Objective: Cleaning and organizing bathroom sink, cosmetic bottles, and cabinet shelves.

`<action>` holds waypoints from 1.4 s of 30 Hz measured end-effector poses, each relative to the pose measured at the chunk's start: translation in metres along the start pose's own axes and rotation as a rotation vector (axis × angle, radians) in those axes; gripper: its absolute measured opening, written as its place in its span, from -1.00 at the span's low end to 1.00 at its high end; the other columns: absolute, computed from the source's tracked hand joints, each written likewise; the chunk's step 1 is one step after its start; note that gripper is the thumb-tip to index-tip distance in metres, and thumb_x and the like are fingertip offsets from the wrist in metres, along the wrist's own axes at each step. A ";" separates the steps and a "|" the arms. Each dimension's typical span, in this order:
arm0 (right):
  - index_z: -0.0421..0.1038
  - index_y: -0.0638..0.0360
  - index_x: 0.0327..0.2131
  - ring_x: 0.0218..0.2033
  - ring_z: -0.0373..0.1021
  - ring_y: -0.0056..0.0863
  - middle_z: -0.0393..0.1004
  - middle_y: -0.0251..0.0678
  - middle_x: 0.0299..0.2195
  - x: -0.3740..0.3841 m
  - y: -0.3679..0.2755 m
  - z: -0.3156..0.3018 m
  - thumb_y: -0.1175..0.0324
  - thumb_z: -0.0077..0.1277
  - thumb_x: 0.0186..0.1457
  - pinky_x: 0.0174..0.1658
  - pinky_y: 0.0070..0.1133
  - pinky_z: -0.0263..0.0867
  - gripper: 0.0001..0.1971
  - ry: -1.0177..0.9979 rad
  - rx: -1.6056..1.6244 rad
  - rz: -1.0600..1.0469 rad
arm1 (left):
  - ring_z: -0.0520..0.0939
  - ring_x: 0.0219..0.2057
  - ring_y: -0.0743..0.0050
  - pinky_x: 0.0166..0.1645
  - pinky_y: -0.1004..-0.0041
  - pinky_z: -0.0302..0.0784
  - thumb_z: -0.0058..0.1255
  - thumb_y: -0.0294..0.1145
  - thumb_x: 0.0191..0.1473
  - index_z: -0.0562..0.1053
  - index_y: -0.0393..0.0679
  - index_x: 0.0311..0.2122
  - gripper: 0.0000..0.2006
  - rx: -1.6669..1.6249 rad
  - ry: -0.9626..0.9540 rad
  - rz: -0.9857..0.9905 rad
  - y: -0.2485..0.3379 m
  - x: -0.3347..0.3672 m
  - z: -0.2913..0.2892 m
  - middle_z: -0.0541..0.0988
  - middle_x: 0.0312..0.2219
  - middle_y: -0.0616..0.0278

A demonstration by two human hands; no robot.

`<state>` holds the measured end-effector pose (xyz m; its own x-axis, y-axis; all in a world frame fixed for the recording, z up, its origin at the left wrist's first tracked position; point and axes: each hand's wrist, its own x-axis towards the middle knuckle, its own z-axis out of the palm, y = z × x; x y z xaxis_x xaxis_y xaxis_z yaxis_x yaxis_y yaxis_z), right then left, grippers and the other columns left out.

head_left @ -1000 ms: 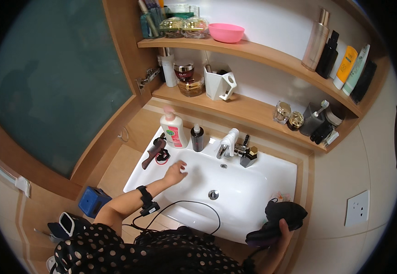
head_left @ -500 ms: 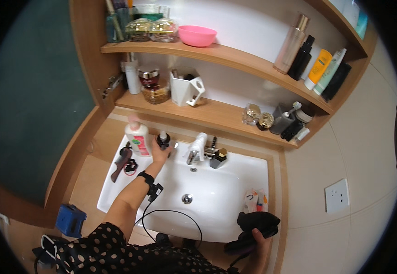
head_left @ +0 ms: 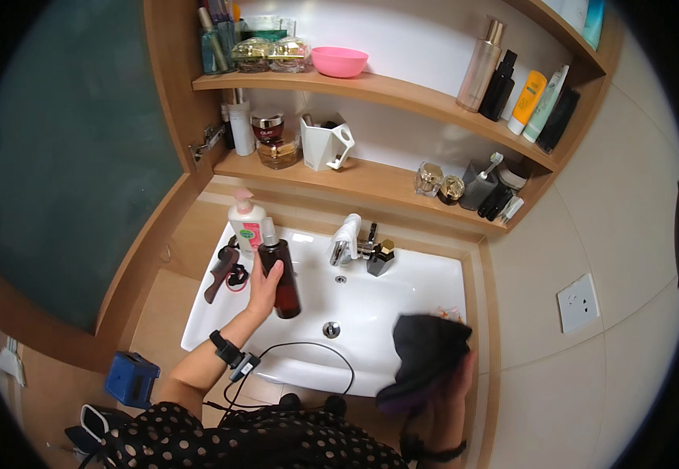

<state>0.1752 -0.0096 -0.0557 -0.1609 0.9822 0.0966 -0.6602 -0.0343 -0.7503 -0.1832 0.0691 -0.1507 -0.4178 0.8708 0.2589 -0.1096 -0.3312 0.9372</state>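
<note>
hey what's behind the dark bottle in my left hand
Behind the dark bottle, the white pump bottle with a pink top shows partly, as does the white sink. Whatever lies directly behind the bottle and your left hand is covered.

I'm looking through a wide fisheye on the person's head, the left of a side-by-side pair. It faces down and forward: the sink [head_left: 375,309] lies mid-frame, with the shelves [head_left: 378,181] slanting across the top and a dark door [head_left: 66,172] filling the left. The spotted clothing [head_left: 300,444] sits close below my lens. I get both the left hand [head_left: 263,291] and right hand [head_left: 461,377] from above; straight edges bow toward the black rim.
</note>
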 end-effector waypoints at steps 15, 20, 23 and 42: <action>0.31 0.02 0.13 0.28 -0.10 0.13 0.00 -0.10 0.28 0.006 0.056 0.131 0.44 0.12 -0.20 0.25 -0.20 -0.01 -0.32 -0.623 -1.086 -0.704 | 0.54 -0.10 0.38 0.00 0.39 0.47 -0.41 0.18 0.24 0.25 -0.23 0.07 -0.38 -0.303 -0.098 -0.106 0.141 -0.096 0.062 0.49 -0.10 0.10; 0.37 0.05 0.08 0.25 -0.12 0.29 0.05 -0.08 0.25 -0.037 0.071 0.090 0.52 0.13 -0.25 0.24 -0.10 -0.02 -0.34 -0.557 -1.140 -0.713 | 0.56 -0.30 0.49 -0.19 0.48 0.50 -0.52 0.31 0.19 0.32 -0.23 -0.04 -0.28 -0.103 -0.112 -0.075 0.151 -0.110 0.080 0.52 -0.31 0.20; 0.34 0.08 0.10 0.26 -0.12 0.27 -0.03 0.06 0.27 -0.018 0.055 0.098 0.56 0.14 -0.26 0.25 -0.14 -0.03 -0.31 -0.501 -1.082 -0.727 | 0.47 -0.05 0.34 0.07 0.36 0.36 -0.62 0.25 0.23 0.23 -0.18 0.09 -0.32 -0.013 -0.163 0.103 0.146 -0.115 0.093 0.44 -0.09 0.12; 0.18 0.20 0.18 0.24 0.03 0.10 -0.02 0.15 0.25 -0.002 0.063 0.095 0.63 0.07 -0.13 0.23 -0.32 0.06 -0.30 -0.395 -0.995 -0.764 | 0.44 -0.17 0.40 -0.05 0.44 0.34 -0.51 0.16 0.27 0.24 -0.22 0.00 -0.42 0.060 -0.107 0.207 0.150 -0.085 0.102 0.43 -0.20 0.16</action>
<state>0.0642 -0.0317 -0.0406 -0.3048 0.5674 0.7650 0.1125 0.8190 -0.5626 -0.0721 -0.0180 -0.0084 -0.3276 0.8212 0.4673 0.0233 -0.4873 0.8729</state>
